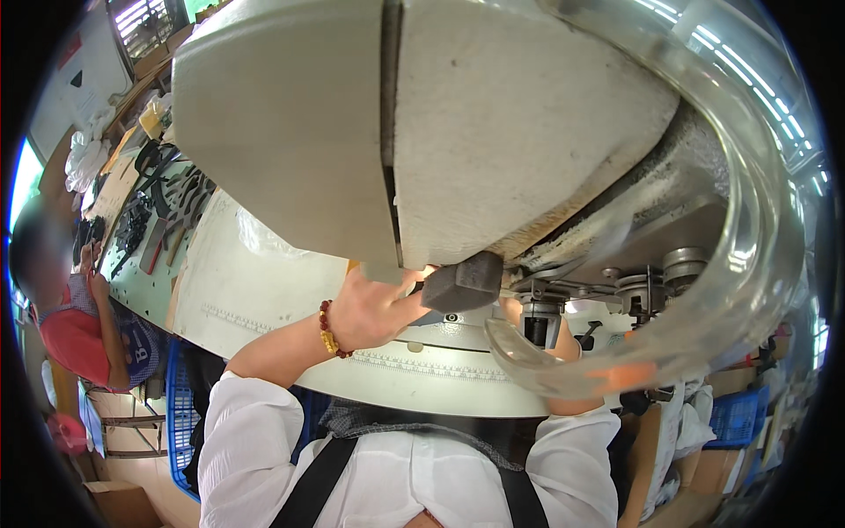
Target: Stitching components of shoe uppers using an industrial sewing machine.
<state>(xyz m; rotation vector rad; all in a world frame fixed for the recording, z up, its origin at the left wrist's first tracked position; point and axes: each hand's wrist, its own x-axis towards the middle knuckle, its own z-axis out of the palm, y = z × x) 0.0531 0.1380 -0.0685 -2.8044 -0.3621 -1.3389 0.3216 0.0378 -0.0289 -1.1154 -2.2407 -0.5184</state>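
Note:
The big pale head of a sewing machine [528,132] fills the upper middle of the view. My left hand [374,308], with a red and gold bead bracelet at its wrist, reaches in at the machine's lower left edge. Its fingers bend inward beside a dark grey block [462,282] on the machine; their tips are hidden there, and what they hold cannot be made out. My right hand [563,339] is behind the thread guides and a clear curved plastic piece [731,308], so its fingers are out of sight.
A white work table [264,273] with a printed ruler scale curves around in front of me. At left, a person in red [84,330] sits by a green table [132,268] with dark straps and parts. Blue crates [182,414] stand at both sides.

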